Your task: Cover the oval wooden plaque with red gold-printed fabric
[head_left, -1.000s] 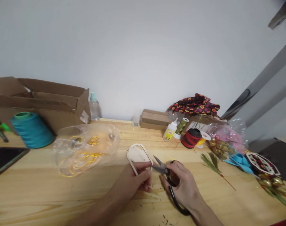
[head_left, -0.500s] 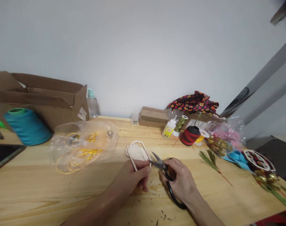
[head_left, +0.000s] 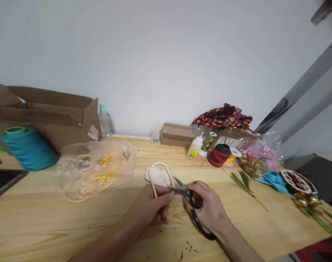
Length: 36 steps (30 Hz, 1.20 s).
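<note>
My left hand is closed in a pinch on the lower edge of a pale wooden frame piece that lies on the wooden table. My right hand grips black-handled scissors; their short blades are slightly apart and point left, right at my left fingertips. A thin yellow cord loop lies just behind my right hand. Small dark and yellow clippings are scattered on the table in front of my hands.
A clear plastic bag with yellow cord rings lies at left, beside a teal thread cone and an open cardboard box. Glue bottle, red-black spool, patterned fabric and gold-green decorations crowd the right.
Both hands and the scissors have shifted slightly left and toward the frame; the blades have come up against my left fingertips. The view has drifted a little.
</note>
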{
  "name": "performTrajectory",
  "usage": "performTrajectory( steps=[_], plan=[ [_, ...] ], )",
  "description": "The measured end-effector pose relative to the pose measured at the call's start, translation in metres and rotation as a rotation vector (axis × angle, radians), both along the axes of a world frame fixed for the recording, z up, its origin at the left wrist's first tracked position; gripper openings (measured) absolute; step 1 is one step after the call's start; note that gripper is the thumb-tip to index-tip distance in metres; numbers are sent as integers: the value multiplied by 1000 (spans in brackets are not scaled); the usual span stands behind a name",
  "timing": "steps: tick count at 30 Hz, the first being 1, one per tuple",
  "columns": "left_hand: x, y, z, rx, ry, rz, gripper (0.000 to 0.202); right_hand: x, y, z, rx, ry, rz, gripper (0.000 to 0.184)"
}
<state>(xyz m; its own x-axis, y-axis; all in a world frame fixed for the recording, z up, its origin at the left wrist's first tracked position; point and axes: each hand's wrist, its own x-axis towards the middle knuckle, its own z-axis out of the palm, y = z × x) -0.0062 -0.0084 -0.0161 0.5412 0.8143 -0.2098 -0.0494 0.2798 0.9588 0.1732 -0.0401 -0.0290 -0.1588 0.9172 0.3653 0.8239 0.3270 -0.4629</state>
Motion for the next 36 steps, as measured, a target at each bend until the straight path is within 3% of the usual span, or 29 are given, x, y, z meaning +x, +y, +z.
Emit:
performTrajectory(
  steps=[10, 17, 29, 36],
  plan=[
    [-3, -3, 7, -120, -28, 80, 20, 1, 4, -4, 18, -1, -84, 14],
    [-2, -1, 4, -74, -76, 67, 22, 3, 1, -3, 41, 46, 27, 16],
    [2, 3, -4, -22, -77, 83, 17, 1, -1, 0, 75, -4, 41, 20],
    [-3, 3, 4, 51, 36, 27, 26, 0, 1, -1, 50, -13, 17, 24]
  ],
)
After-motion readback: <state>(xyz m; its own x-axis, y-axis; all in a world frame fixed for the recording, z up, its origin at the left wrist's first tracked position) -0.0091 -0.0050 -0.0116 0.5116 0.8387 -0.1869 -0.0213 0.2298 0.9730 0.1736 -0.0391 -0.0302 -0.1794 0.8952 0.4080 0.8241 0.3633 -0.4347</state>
